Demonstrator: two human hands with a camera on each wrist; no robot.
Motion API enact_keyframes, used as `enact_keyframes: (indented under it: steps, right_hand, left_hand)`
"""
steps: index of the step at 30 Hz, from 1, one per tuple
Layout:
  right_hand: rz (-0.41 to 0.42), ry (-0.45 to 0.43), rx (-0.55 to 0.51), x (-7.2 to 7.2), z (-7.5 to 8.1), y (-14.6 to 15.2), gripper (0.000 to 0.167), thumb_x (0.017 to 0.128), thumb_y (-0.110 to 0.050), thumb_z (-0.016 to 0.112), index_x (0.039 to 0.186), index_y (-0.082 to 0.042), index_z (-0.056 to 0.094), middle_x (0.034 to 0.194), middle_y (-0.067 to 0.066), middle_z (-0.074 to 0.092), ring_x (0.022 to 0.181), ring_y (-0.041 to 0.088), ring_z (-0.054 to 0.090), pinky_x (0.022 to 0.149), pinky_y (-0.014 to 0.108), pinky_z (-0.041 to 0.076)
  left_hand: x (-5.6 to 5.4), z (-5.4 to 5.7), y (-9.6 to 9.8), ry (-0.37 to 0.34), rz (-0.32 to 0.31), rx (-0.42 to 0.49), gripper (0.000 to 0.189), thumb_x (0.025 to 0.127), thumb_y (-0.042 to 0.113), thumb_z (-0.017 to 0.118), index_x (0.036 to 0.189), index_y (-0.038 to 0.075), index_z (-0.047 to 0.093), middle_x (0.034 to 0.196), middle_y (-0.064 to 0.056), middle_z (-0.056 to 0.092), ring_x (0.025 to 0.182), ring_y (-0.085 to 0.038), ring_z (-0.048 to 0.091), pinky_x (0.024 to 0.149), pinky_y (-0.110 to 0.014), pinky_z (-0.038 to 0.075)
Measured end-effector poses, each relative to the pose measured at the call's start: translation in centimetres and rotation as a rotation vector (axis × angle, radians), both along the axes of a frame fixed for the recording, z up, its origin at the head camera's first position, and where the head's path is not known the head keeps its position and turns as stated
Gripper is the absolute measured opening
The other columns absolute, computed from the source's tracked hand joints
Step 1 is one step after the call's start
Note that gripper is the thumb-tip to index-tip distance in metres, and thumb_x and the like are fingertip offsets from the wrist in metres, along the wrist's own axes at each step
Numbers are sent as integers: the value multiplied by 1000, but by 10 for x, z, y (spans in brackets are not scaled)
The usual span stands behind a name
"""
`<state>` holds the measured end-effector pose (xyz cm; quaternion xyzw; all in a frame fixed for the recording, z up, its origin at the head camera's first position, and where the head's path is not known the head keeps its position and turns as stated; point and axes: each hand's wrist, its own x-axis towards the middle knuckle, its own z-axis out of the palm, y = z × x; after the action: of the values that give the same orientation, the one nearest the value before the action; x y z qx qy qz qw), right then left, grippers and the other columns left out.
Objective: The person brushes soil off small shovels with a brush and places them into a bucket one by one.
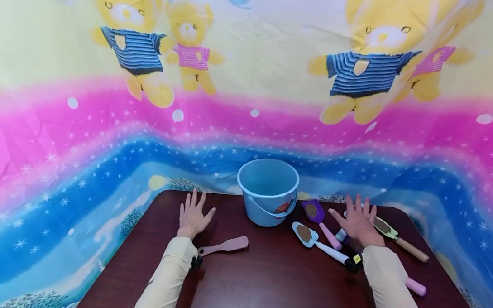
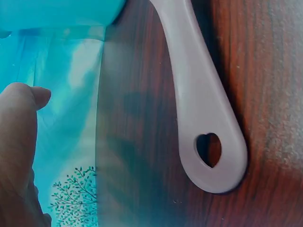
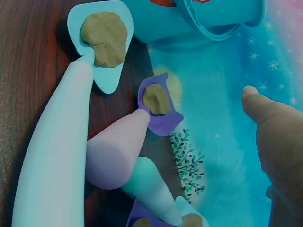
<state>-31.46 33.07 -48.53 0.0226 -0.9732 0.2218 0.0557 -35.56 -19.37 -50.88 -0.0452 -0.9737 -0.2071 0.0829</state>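
Observation:
My left hand [image 1: 194, 219], fingers spread, is over the left of the table with nothing in it. Close to that wrist lies a flat pink tool [image 1: 227, 245]; its handle [image 2: 203, 94] has a heart-shaped hole, and its kind is unclear. My right hand [image 1: 360, 223] is also spread and holds nothing, above several small toy shovels. A white shovel [image 1: 305, 233] and a purple shovel with a pink handle [image 1: 313, 211] carry brown lumps on their blades. To the right is a green shovel with a wooden handle [image 1: 410, 249]. Hand and sleeve partly hide the others.
A light blue bucket [image 1: 266, 213] with its handle hanging down stands upright at the back middle of the dark wooden table [image 1: 274, 282]. Behind the table hangs a cloth [image 1: 247, 122] printed with bears. A pink handle [image 1: 416, 287] sticks out beside my right sleeve.

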Motion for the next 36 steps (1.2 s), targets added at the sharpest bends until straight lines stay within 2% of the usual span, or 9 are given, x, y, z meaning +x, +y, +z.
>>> enact_keyframes:
  steps: [2, 4, 8, 11, 14, 18, 22, 31, 36]
  right_hand:
    - [1, 35, 13, 1, 2, 0, 100, 100, -64, 46, 159, 7, 7, 160, 41, -9, 144, 63, -17, 108, 74, -20]
    - [9, 81, 32, 4, 6, -1, 94, 101, -60, 48, 157, 8, 14, 160, 42, 0, 144, 64, -6, 110, 75, -13]
    - [37, 179, 34, 19, 17, -11, 68, 102, -42, 58, 146, 8, 42, 150, 40, 30, 135, 61, 20, 108, 75, 12]
    - [73, 222, 10, 36, 21, -25, 41, 98, -26, 67, 126, 5, 63, 130, 30, 58, 121, 50, 45, 99, 66, 36]
    - [96, 184, 12, 54, 15, -38, 24, 93, -19, 73, 109, 0, 71, 107, 19, 69, 99, 36, 60, 81, 52, 50]
    - [67, 89, 68, 71, -1, -47, 23, 86, -19, 81, 101, -4, 72, 90, 9, 66, 82, 23, 57, 67, 40, 49]
    - [48, 53, 119, 77, -16, -48, 25, 79, -17, 88, 92, -5, 70, 79, 3, 61, 73, 19, 52, 64, 39, 47]
    - [32, 36, 133, 81, -33, -51, 23, 80, -16, 87, 86, -7, 67, 74, 2, 59, 65, 17, 53, 57, 38, 47]
    - [35, 18, 187, 80, -35, -54, 23, 81, -16, 86, 84, -7, 64, 70, 2, 57, 63, 17, 52, 54, 38, 45]
  left_hand:
    - [0, 3, 3, -18, -18, -4, 75, 101, 48, 54, 161, 13, 26, 168, -21, 13, 154, -45, 11, 119, -65, 14]
    - [1, 8, 7, -33, -41, 1, 68, 101, 45, 57, 156, 9, 39, 163, -23, 30, 150, -44, 27, 116, -62, 26]
    - [13, 20, 14, -44, -120, 49, 49, 99, 37, 63, 136, 4, 62, 137, -19, 62, 122, -37, 61, 96, -55, 50]
    - [29, 27, 18, -55, -208, 83, 39, 99, 31, 66, 127, 5, 68, 122, -12, 71, 105, -29, 69, 86, -50, 55]
    - [48, 26, 19, -85, -297, 91, 36, 97, 26, 69, 124, 2, 69, 114, -12, 72, 100, -25, 70, 84, -47, 56]
    - [70, 14, 16, -115, -365, 58, 38, 93, 20, 75, 122, -2, 68, 113, -14, 71, 102, -27, 69, 86, -47, 55]
    - [81, -2, 14, -100, -385, 27, 37, 88, 20, 80, 117, -1, 69, 110, -15, 70, 100, -28, 68, 84, -47, 55]
    - [82, -19, 18, -69, -350, -2, 21, 84, 12, 84, 99, 8, 70, 91, -4, 64, 80, -15, 61, 71, -37, 53]
    - [79, -22, 19, -61, -394, 14, 16, 85, 10, 82, 89, 11, 67, 84, 0, 60, 72, -10, 53, 65, -32, 48]
